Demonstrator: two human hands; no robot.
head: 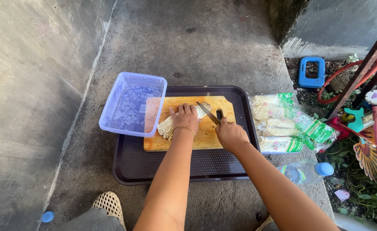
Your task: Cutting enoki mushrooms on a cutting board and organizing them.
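Down on the wooden cutting board, the left hand presses flat on a bunch of enoki mushrooms; the right hand is closed round a knife, its blade seemingly at the bunch's root end.

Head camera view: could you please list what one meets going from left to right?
Blue bottle cap → clear plastic container → left hand on the enoki mushrooms → right hand holding the knife → packaged mushrooms → blue-capped water bottle.
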